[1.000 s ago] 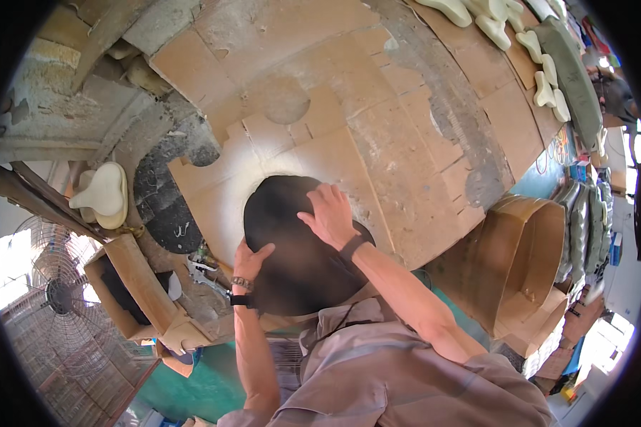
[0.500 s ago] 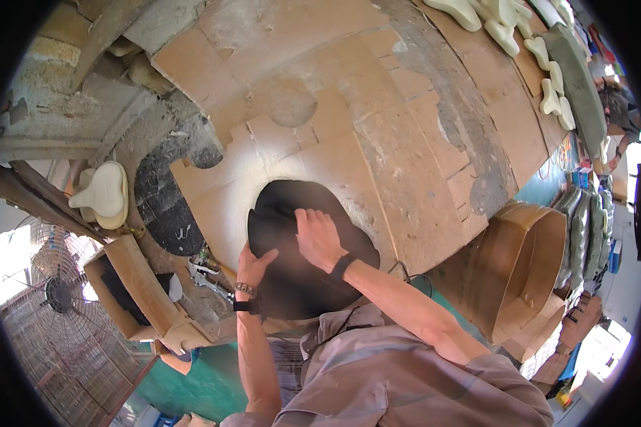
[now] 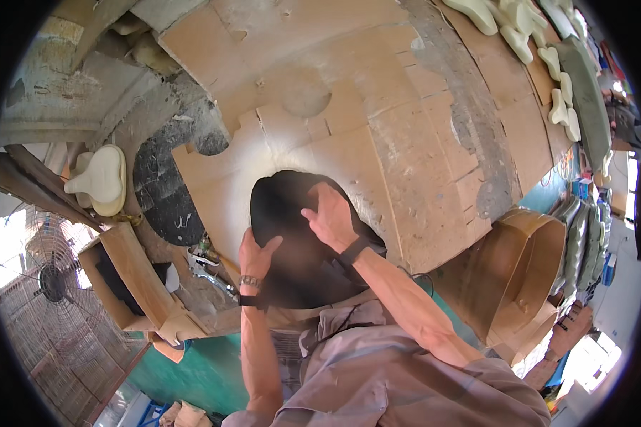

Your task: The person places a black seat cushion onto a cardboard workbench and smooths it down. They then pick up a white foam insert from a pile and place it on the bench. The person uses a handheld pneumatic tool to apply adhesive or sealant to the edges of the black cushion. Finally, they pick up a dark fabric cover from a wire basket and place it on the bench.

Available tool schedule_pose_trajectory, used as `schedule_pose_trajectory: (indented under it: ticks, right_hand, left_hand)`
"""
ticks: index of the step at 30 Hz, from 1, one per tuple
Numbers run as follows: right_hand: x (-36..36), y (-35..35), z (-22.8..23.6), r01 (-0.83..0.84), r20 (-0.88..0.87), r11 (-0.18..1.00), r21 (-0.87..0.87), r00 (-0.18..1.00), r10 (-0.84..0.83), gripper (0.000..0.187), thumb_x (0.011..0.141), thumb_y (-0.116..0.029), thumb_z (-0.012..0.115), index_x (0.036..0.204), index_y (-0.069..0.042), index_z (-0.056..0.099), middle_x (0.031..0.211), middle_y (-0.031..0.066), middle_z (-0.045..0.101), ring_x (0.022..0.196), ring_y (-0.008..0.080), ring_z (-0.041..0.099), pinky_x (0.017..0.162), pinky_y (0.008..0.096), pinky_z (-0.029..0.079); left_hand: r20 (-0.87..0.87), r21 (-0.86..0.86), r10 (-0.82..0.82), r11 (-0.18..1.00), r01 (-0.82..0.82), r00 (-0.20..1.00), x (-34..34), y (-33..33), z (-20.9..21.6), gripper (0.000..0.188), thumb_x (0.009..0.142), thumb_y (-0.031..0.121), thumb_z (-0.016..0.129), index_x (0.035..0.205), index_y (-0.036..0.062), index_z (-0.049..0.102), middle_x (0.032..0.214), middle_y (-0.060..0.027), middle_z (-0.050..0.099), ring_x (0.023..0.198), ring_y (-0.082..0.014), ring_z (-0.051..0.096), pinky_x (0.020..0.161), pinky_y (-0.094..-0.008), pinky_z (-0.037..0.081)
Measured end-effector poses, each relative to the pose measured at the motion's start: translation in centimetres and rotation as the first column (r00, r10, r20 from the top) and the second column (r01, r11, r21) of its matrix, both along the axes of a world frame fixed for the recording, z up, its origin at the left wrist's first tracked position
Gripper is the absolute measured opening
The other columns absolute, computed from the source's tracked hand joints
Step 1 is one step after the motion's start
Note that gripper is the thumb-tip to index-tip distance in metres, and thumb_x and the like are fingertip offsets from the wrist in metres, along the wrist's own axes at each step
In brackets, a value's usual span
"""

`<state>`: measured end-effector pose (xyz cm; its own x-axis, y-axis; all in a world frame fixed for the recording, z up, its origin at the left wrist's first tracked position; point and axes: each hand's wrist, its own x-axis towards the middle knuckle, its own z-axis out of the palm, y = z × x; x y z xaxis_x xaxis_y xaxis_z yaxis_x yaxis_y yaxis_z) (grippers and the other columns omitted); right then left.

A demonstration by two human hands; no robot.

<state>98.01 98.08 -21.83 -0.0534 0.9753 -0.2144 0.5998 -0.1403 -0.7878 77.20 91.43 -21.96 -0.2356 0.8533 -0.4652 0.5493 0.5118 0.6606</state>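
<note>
A black, broad saddle-shaped cover (image 3: 292, 213) lies in front of me at the near edge of the cardboard-covered bench. My left hand (image 3: 258, 256) holds its left edge, thumb over the top and fingers along the side. Over the upper right part of the cover, my right hand (image 3: 331, 217) is open, with thumb and fingers apart. Whether those fingertips press on the black surface is hard to tell. What lies under the cover is hidden.
Cardboard sheets (image 3: 420, 171) cover the bench. Cream saddle-shaped pads (image 3: 107, 181) sit at left; several more (image 3: 516, 39) lie far right. A metal tool (image 3: 210, 270) and an open carton (image 3: 132, 281) are at left, beside a wire fan (image 3: 50, 285). A large cardboard box (image 3: 520, 270) stands right.
My right hand has lifted and shifted slightly right and up, its fingers spreading. My left hand has slid a little nearer the cover's top along the left edge. The view has shifted slightly.
</note>
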Motion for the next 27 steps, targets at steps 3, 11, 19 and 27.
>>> schedule_pose_trajectory:
  ticks: [3, 11, 19, 27]
  right_hand:
    - [0.2, 0.4, -0.9, 0.016, 0.02, 1.0, 0.001, 1.0, -0.016, 0.044, 0.074, -0.008, 0.082, 0.11, 0.0, 0.058, 0.103, 0.0204, 0.067, 0.1, 0.0403, 0.064, 0.086, 0.0468, 0.052]
    - [0.8, 1.1, -0.7, -0.094, 0.26, 0.993, -0.065, 0.96, 0.107, 0.051, 0.079, -0.023, 0.082, 0.119, 0.001, 0.061, 0.109, 0.0208, 0.067, 0.102, 0.0397, 0.065, 0.085, 0.0472, 0.053]
    - [0.9, -0.2, 0.4, -0.05, 0.264, 0.999, -0.02, 0.963, 0.054, 0.041, 0.075, -0.02, 0.083, 0.107, 0.0, 0.067, 0.1, 0.0163, 0.065, 0.099, 0.0353, 0.065, 0.083, 0.0451, 0.054]
    - [1.8, -1.9, -0.7, 0.072, 0.228, 0.996, -0.052, 0.972, -0.058, 0.042, 0.073, -0.019, 0.084, 0.109, -0.004, 0.068, 0.106, 0.0156, 0.066, 0.105, 0.0363, 0.062, 0.089, 0.0455, 0.052]
  left_hand:
    - [-0.07, -0.003, 0.014, 1.0, -0.014, 0.997, 0.6, 0.1, -0.4, 0.058, 0.078, 0.025, 0.085, 0.12, -0.0051, 0.058, 0.111, -0.0248, 0.069, 0.104, -0.0421, 0.066, 0.09, -0.0454, 0.052]
    - [-0.154, 0.108, 0.052, 0.993, -0.036, 0.987, 1.6, -0.7, -1.5, 0.068, 0.079, 0.025, 0.085, 0.13, -0.0049, 0.051, 0.12, -0.0277, 0.064, 0.11, -0.0453, 0.061, 0.093, -0.0469, 0.05]
    - [-0.229, 0.116, -0.003, 0.993, 0.031, 0.973, 1.9, -1.2, -1.9, 0.063, 0.077, 0.025, 0.085, 0.122, -0.0076, 0.056, 0.113, -0.0265, 0.062, 0.105, -0.0457, 0.059, 0.09, -0.0501, 0.048]
    - [-0.359, 0.23, -0.055, 0.962, 0.145, 0.932, 3.5, -2.1, -1.7, 0.062, 0.073, 0.018, 0.085, 0.122, -0.0055, 0.056, 0.128, -0.0216, 0.054, 0.118, -0.0423, 0.05, 0.101, -0.0505, 0.042]
